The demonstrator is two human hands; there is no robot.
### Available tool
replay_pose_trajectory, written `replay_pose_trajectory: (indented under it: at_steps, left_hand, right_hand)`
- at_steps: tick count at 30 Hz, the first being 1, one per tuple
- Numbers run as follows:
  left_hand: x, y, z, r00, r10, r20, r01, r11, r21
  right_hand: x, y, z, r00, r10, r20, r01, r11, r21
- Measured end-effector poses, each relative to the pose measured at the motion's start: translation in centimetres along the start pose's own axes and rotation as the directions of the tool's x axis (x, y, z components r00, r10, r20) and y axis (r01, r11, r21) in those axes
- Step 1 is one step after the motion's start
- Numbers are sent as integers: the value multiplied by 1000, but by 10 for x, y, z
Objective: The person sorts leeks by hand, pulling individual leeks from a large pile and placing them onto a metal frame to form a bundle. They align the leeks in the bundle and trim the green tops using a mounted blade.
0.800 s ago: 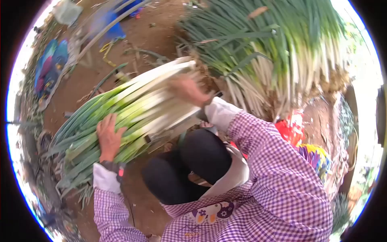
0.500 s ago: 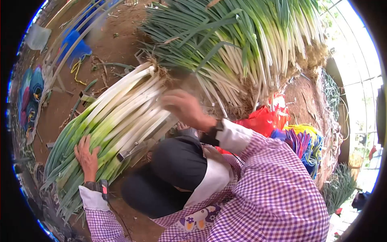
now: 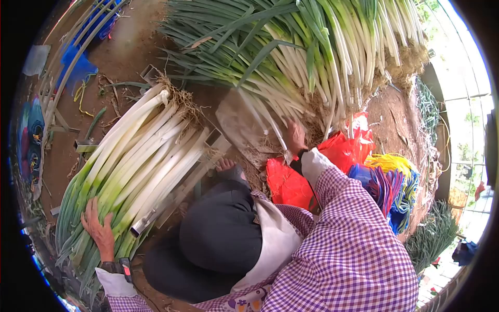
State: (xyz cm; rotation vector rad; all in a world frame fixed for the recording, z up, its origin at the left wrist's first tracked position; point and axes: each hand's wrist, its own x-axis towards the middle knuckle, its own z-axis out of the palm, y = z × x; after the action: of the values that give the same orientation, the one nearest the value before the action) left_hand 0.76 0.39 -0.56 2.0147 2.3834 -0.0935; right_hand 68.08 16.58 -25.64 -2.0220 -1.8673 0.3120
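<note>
Change noted: the right hand [image 3: 297, 136] is no longer over the white stems of the leek bundle [image 3: 135, 151]; it is now low beside the root ends of the leek pile [image 3: 332, 57], just above the red plastic [image 3: 288, 184]. The left hand [image 3: 97, 229] remains on the bundle, at the green leaf part.

Consequence, as judged: the bundle is steadied from its leaf side only, with its root end unattended, and attention appears divided between bundle and pile.

Grip condition: the left hand's fingers are apart, laid over the leaves and not closed around them. The right hand's fingers are partly hidden among roots and stems; whether they are together, or clamped on a leek, cannot be told.

Location: the bundle lies slantwise across a metal frame [image 3: 150, 214] low over the ground, leaves toward the left hand, roots at the far end. The pile lies beyond, its roots toward the right hand. Coloured strips [image 3: 382, 187] lie beside the red plastic.

Markings: no brand, label or legible writing is found. A wrist device [image 3: 125, 268] on the left wrist shows a red patch; no characters are readable. The checked garment [image 3: 353, 249] bears a partly visible printed figure without readable lettering.
</note>
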Motion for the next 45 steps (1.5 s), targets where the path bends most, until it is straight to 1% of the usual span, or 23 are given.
replay_pose_trajectory:
  at_steps: [1,2,5,6,9,10,13,16,17,20,23,24,25,27,28,31,35,36,38,41,43,44,45]
  left_hand:
    - [-1,0,-1,1000,-1,7,1,1000,2]
    - [-1,0,-2,1000,-2,14,2,1000,3]
    - [-1,0,-3,1000,0,24,0,1000,6]
    - [-1,0,-3,1000,-2,27,2,1000,6]
    - [-1,5,-7,999,-10,33,10,1000,2]
    - [-1,6,-7,999,-9,32,9,1000,3]
    - [-1,7,-9,1000,-3,28,3,1000,5]
    - [-1,7,-9,1000,2,25,-2,1000,5]
    - [-1,7,-7,1000,0,20,0,1000,5]
    - [-1,4,-4,1000,13,9,-13,1000,16]
    - [-1,7,-6,1000,-4,6,4,1000,9]
    - [-2,9,-7,1000,-13,12,13,1000,5]
    - [-2,8,-8,1000,-12,11,12,1000,8]
    - [-1,7,-6,1000,-10,15,9,1000,11]
    - [-2,7,-6,1000,-5,12,5,1000,8]
    - [-1,8,-7,1000,2,0,-2,1000,3]
    - [-2,7,-5,1000,11,-14,-11,1000,10]
    - [-2,6,-4,1000,11,-23,-11,1000,13]
    - [-3,1,0,1000,-4,-19,4,1000,1]
    - [-2,5,-2,1000,-11,-18,11,1000,-12]
    - [-2,7,-6,1000,-8,-23,7,1000,-23]
    - [-3,7,-6,1000,-1,-27,0,1000,-32]
    - [-3,7,-7,1000,6,-30,-7,999,-41]
  right_hand:
    - [16,1,1,994,-77,-77,74,996,-45]
    - [32,3,-1,1000,-21,15,21,1000,17]
    - [70,9,2,989,-145,-28,143,987,-66]
    - [81,14,7,992,-122,23,125,977,-176]
    - [100,23,20,997,-52,63,69,949,-308]
    - [100,22,22,996,15,89,12,954,-299]
    - [101,25,24,989,57,140,-7,942,-335]
    - [93,34,30,991,19,136,29,939,-343]
    - [93,40,29,987,0,158,53,942,-331]
    - [87,29,14,975,-49,219,110,955,-275]
    - [77,12,-4,945,-65,320,115,983,-141]
    - [75,8,-1,953,-27,302,50,996,-68]
    - [74,7,0,928,-11,373,-5,999,42]
    - [68,4,2,857,-6,515,-139,960,242]
    - [65,-1,7,853,-7,522,-177,937,303]
    - [62,-13,17,818,21,575,-218,936,277]
    - [52,-17,45,688,78,721,-466,810,357]
    - [44,-21,47,776,-1,631,-370,810,455]
    - [37,-26,48,833,-67,550,-221,869,442]
    - [24,-33,35,842,-38,538,-228,879,419]
    - [24,-48,-6,754,5,657,-362,838,409]
    - [22,-49,-21,755,-15,655,-358,828,431]
    - [20,-54,-39,746,-2,666,-389,810,438]
